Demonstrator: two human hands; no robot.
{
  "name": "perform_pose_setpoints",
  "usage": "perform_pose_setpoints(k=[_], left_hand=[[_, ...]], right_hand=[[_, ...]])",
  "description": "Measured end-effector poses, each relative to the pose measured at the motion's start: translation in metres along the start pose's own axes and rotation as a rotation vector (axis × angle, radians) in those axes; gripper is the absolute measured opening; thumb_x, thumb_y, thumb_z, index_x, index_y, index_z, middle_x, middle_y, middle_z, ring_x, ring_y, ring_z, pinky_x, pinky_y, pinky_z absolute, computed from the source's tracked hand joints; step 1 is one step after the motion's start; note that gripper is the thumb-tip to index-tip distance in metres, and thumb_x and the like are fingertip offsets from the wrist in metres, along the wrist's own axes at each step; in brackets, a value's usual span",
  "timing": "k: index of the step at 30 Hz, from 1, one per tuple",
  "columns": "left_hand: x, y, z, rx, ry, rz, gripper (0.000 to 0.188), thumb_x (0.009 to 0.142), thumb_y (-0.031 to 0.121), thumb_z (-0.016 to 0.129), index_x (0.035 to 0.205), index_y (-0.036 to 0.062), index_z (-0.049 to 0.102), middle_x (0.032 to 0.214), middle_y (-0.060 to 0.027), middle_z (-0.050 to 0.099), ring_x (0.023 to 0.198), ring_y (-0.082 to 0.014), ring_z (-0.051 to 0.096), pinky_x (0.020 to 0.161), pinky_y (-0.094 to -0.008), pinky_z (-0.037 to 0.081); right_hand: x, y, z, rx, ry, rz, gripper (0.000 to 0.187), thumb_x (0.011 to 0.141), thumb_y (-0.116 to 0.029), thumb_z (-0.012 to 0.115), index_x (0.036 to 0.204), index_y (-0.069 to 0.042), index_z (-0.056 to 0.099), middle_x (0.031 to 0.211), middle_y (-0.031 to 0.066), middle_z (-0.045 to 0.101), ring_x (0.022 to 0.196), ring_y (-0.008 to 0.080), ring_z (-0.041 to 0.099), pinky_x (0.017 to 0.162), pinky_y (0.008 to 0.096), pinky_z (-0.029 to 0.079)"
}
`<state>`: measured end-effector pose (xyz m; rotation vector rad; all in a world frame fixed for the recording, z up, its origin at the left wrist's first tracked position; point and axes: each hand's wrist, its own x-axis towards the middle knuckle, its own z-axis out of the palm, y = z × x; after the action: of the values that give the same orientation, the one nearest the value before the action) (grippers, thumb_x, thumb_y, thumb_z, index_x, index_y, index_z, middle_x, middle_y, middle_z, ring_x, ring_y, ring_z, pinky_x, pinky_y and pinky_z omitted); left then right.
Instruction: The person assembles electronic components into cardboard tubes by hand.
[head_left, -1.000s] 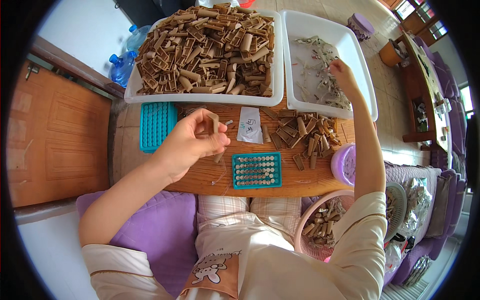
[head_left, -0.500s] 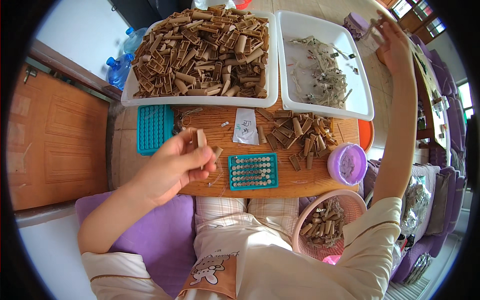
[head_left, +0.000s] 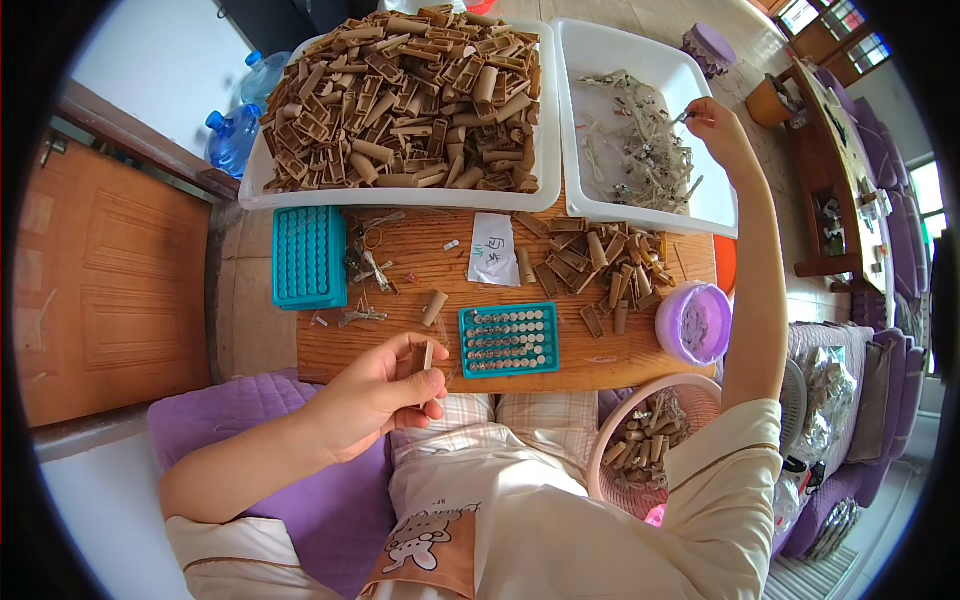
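My left hand is closed on a small brown plastic shell, held low over the table's near edge. Another brown piece lies on the wood just beyond those fingers. To the right of them sits a teal tray with rows of round silver button cells. My right hand is raised at the right rim of a white bin. Its fingertips pinch a small dark-and-silver part, too small to name. Tangled pale wires with little parts lie in that bin.
A big white bin is heaped with brown shells. Loose shells spread below the bins beside a purple tub. Another teal tray stands left. A pink basket with wired pieces sits beside my lap.
My right hand has come down and left, from beyond the wire bin to its right rim. My left hand has lowered toward me with the shell.
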<state>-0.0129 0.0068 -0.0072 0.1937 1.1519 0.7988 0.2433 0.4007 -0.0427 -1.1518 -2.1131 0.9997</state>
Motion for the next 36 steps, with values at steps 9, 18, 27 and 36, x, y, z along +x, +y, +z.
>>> perform_pose_setpoints(k=[9, 18, 27, 36], left_hand=[[-0.002, 0.004, 0.001, 0.023, -0.022, 0.027, 0.030, 0.081, 0.017, 0.058, 0.105, 0.0085, 0.042, 0.082, 0.0001, 0.050, 0.072, -0.0067, 0.053, 0.062, -0.0195, 0.045], [-0.003, 0.003, 0.005, 0.059, -0.032, 0.017, 0.028, 0.083, 0.018, 0.055, 0.105, 0.0097, 0.042, 0.078, -0.0002, 0.052, 0.066, -0.0069, 0.053, 0.058, -0.0190, 0.044], [0.007, 0.004, 0.007, 0.204, 0.001, 0.212, 0.023, 0.079, 0.006, 0.051, 0.100, 0.0085, 0.044, 0.076, 0.0013, 0.045, 0.061, -0.0051, 0.046, 0.057, -0.0191, 0.039], [0.022, 0.012, 0.042, 0.821, 0.162, 1.002, 0.043, 0.077, 0.028, 0.062, 0.104, -0.0001, 0.045, 0.093, -0.0105, 0.055, 0.066, -0.0173, 0.056, 0.060, -0.0275, 0.045]], right_hand=[[-0.022, -0.006, 0.007, 0.399, -0.079, 0.171, 0.013, 0.079, -0.011, 0.054, 0.092, -0.010, 0.053, 0.083, -0.0020, 0.055, 0.077, 0.0067, 0.050, 0.072, 0.0208, 0.037], [-0.038, -0.003, 0.004, 0.811, -0.238, 0.156, 0.017, 0.083, -0.008, 0.049, 0.100, -0.008, 0.048, 0.084, 0.0009, 0.053, 0.081, 0.0092, 0.054, 0.074, 0.0225, 0.041], [-0.079, -0.053, 0.034, 1.180, -0.379, -0.078, 0.016, 0.083, -0.004, 0.044, 0.100, -0.003, 0.045, 0.091, 0.0045, 0.046, 0.063, 0.0074, 0.048, 0.065, 0.0243, 0.044], [-0.168, -0.132, 0.117, 1.532, -0.848, 0.010, 0.022, 0.075, 0.001, 0.053, 0.096, 0.000, 0.047, 0.093, 0.0060, 0.049, 0.064, 0.0111, 0.050, 0.060, 0.0260, 0.046]])
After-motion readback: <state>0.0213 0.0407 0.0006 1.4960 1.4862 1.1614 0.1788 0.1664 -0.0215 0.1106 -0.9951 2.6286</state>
